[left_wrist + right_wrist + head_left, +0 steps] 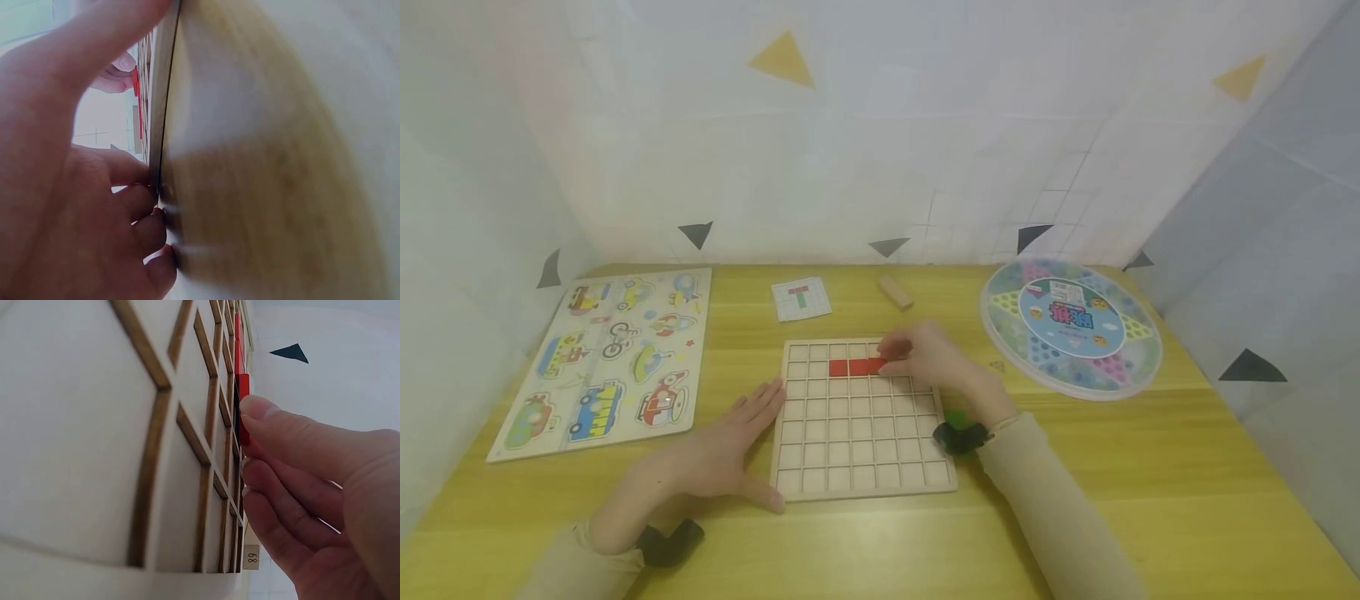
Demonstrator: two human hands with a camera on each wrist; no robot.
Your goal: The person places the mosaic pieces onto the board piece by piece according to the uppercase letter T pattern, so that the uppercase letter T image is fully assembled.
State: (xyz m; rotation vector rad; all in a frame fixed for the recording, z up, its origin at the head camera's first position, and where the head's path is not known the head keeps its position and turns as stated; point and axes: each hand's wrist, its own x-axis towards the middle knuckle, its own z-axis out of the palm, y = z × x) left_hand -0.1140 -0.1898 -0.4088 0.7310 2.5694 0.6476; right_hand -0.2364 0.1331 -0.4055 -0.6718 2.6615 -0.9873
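A pale wooden grid board [863,454] lies on the table before me. Two red square tiles [838,368] sit side by side in its second row from the far edge. Just right of them my right hand [932,358] pinches another red tile [244,384] between thumb and fingers, close over the cells. My left hand [722,450] is spread along the board's left side, fingertips and thumb at its edge; in the left wrist view the fingers [150,234] touch that edge. Something green [957,419] shows beside the board, partly hidden by the right wrist.
Beyond the board lie a card [801,312] with a red and green T pattern and a small wooden block [895,293]. A vehicle puzzle board [625,367] occupies the left. At the right is a round game box [1072,329]. White sheeting [880,167] stands behind the table.
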